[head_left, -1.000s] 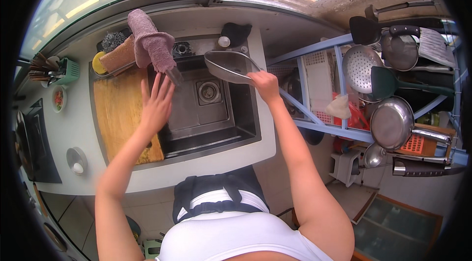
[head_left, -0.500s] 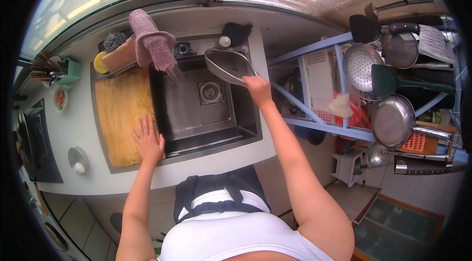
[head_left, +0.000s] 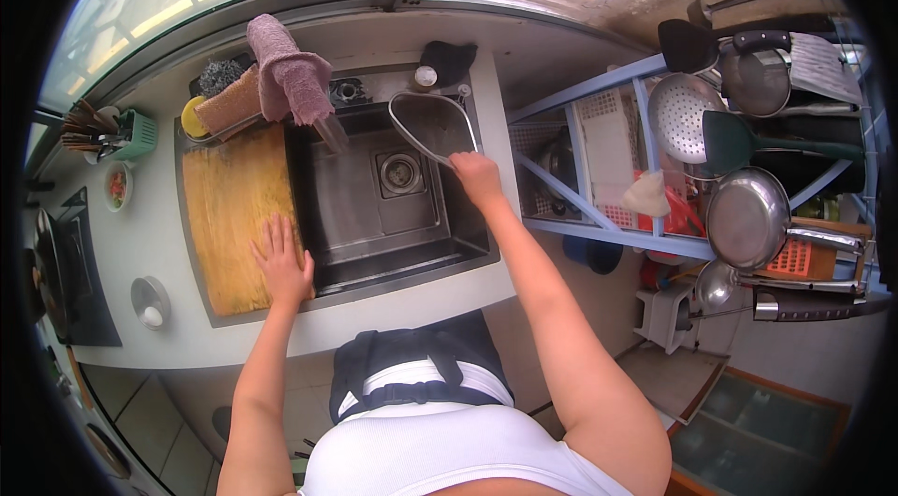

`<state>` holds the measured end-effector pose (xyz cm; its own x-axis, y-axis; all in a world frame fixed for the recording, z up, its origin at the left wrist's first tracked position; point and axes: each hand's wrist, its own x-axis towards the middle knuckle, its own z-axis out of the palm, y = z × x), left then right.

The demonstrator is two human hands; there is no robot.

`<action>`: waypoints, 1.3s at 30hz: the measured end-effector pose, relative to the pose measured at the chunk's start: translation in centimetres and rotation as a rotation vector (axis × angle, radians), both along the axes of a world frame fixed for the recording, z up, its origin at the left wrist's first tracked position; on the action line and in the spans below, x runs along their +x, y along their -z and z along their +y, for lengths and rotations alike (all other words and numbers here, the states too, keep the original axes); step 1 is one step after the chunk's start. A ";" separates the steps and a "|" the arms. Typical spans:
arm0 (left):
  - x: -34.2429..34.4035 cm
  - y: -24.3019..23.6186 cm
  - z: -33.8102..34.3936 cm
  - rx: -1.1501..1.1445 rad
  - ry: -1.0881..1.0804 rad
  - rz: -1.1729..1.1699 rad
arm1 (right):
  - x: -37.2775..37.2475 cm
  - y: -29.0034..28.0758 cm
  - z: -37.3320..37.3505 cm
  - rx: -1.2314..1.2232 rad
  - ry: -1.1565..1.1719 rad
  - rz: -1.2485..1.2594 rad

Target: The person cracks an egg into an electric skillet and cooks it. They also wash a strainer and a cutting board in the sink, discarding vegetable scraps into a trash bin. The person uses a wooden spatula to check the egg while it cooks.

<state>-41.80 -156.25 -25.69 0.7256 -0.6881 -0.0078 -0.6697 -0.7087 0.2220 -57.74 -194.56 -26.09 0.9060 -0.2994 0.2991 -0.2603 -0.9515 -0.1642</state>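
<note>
While the right hand [head_left: 477,178] closes its grip on the near rim of a metal pan [head_left: 432,125], the pan hangs tilted over the far right corner of the sink [head_left: 374,215], at about one o'clock from the drain [head_left: 400,172]. At nine o'clock from the sink, the left hand [head_left: 281,262] lies flat with fingers spread, gripping nothing, on the near right corner of the wooden cutting board [head_left: 229,215] set on the table [head_left: 140,244]. A pink towel [head_left: 285,75] drapes over the tap [head_left: 329,129] at eleven o'clock from the drain.
</note>
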 end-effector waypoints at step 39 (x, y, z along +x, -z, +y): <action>-0.1 0.0 0.1 -0.026 -0.008 -0.005 | -0.4 -5.9 -3.3 0.037 -0.119 -0.059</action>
